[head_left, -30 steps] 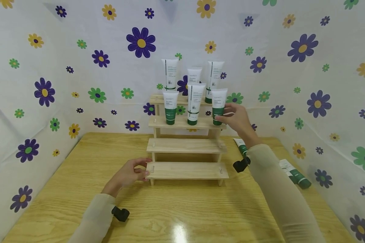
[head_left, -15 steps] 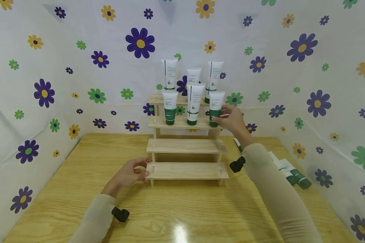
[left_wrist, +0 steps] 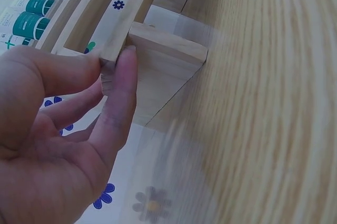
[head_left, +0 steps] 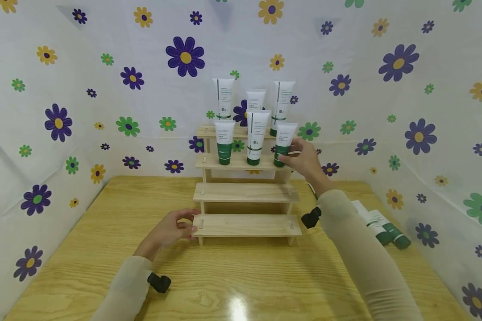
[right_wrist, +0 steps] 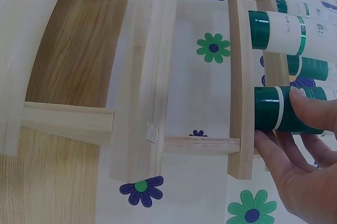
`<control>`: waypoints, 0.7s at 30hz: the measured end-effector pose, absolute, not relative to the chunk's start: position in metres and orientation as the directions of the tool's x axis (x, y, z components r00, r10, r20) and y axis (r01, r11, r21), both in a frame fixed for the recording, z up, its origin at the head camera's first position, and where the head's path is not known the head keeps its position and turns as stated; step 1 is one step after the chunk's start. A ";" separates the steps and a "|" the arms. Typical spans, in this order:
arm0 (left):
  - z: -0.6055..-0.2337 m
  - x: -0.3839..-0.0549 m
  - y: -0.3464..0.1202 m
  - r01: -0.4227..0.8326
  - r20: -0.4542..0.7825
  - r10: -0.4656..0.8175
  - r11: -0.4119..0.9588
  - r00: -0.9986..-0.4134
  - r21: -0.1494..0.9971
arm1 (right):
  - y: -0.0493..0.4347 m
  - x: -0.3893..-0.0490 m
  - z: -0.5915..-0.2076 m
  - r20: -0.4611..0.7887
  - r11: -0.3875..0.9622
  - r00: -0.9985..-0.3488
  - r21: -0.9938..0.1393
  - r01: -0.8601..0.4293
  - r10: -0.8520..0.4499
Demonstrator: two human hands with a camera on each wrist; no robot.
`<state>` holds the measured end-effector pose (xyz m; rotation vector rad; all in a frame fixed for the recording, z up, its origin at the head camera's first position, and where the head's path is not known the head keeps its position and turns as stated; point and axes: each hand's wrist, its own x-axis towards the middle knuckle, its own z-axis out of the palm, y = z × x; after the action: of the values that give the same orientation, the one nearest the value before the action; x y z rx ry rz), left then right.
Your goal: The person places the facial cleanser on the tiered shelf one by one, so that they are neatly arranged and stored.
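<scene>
A wooden tiered rack (head_left: 247, 225) stands on the table, with white-and-green squeeze tubes upright on its two upper shelves. My right hand (head_left: 305, 161) pinches a short tube (head_left: 284, 139) by its green lower part at the right end of the second shelf from the top. In the right wrist view that tube's cap (right_wrist: 267, 109) sits right at the shelf board, thumb on one side and fingers beneath. My left hand (head_left: 170, 229) grips the left end of the lowest shelf, and the left wrist view shows thumb and finger pinching the board's corner (left_wrist: 117, 50).
Beside the held tube stand a tall tube (head_left: 259, 136) and a short tube (head_left: 225, 142); three more are on the top shelf. Several tubes (head_left: 391, 229) lie on the table at the right, partly behind the right sleeve. Flowered cloth (head_left: 144, 89) surrounds the table.
My right hand has moved the short tube a little left and lower onto the second shelf, its top now leaning slightly right. The left hand has stayed on the lowest shelf.
</scene>
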<state>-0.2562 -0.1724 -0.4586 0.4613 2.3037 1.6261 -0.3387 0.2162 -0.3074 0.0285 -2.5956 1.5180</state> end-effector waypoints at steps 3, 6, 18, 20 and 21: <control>-0.458 -0.257 -0.172 0.102 -0.048 0.398 0.347 -0.916 0.932 | 0.216 -0.339 -0.307 0.132 0.507 -0.990 -0.857 -0.093 0.041; -0.458 -0.258 -0.171 0.114 -0.043 0.394 0.368 -0.918 0.923 | 0.217 -0.339 -0.308 0.139 0.523 -0.990 -0.846 -0.102 0.032; -0.458 -0.258 -0.171 0.101 -0.054 0.368 0.389 -0.928 0.916 | 0.218 -0.340 -0.310 0.157 0.544 -0.987 -0.830 -0.127 0.010; -0.458 -0.258 -0.172 0.101 -0.053 0.370 0.386 -0.928 0.917 | 0.219 -0.341 -0.310 0.154 0.548 -0.988 -0.827 -0.127 0.003; -0.458 -0.258 -0.172 0.102 -0.053 0.372 0.385 -0.927 0.917 | 0.219 -0.341 -0.310 0.149 0.548 -0.989 -0.827 -0.126 -0.002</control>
<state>-0.2581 -0.1718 -0.4584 0.4197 2.3946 1.5594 -0.3407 0.2189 -0.3097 0.1106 -2.6474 1.4300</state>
